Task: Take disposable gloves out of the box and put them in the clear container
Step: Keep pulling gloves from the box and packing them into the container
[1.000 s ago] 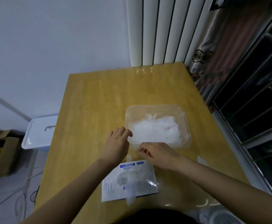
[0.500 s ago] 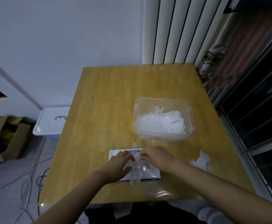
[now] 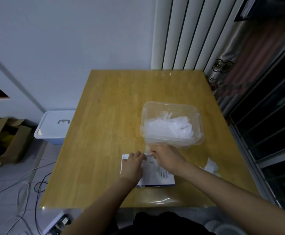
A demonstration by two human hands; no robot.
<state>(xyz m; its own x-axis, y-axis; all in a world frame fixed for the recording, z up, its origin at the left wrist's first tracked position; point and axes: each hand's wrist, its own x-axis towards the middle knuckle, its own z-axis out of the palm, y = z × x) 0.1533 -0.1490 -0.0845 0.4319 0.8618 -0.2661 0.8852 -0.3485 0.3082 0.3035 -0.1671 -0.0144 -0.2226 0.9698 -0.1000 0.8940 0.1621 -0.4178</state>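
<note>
Two hands work at the near edge of the wooden table (image 3: 104,119). The box (image 3: 157,178) is flat and white with a blue edge and printed glove outlines, and lies just in front of the clear container (image 3: 170,104), a thin-walled rectangular tub. Crumpled, filmy white gloves (image 3: 169,128) are piled inside it. The left hand (image 3: 132,164) rests on the box's far left part, fingers close together and slightly bent, pressing it down. The right hand (image 3: 168,157) has its fingers curled, the tips pinching a translucent glove (image 3: 147,147) that is hard to make out against the tub's near wall. A loose glove (image 3: 210,165) lies on the table to the right. Half a second ago both hands were low on the box with a glove draped over its near edge. The right hand has since risen to the container's near wall, and the left has slid to the box's far side.
</note>
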